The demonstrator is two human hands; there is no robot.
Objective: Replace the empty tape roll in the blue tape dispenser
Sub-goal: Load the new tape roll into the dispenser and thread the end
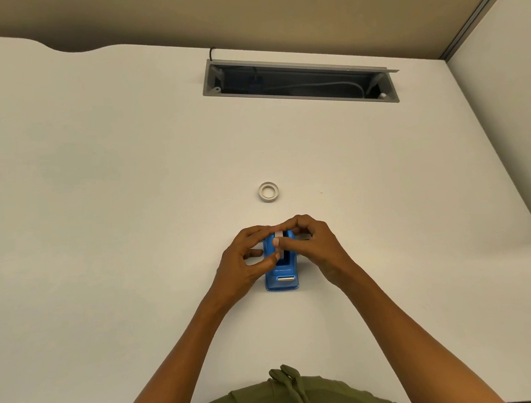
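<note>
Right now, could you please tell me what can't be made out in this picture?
- Head view: roll seating in the blue tape dispenser, hidden by the left hand and right hand.
- Loose ring: too small to tell empty core from tape.
- Cable tray contents: too dark.

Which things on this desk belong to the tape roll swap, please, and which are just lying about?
Job: blue tape dispenser; roll in its cradle, under both hands: left hand, right hand; loose ring beyond.
Lying about: open cable tray.
</note>
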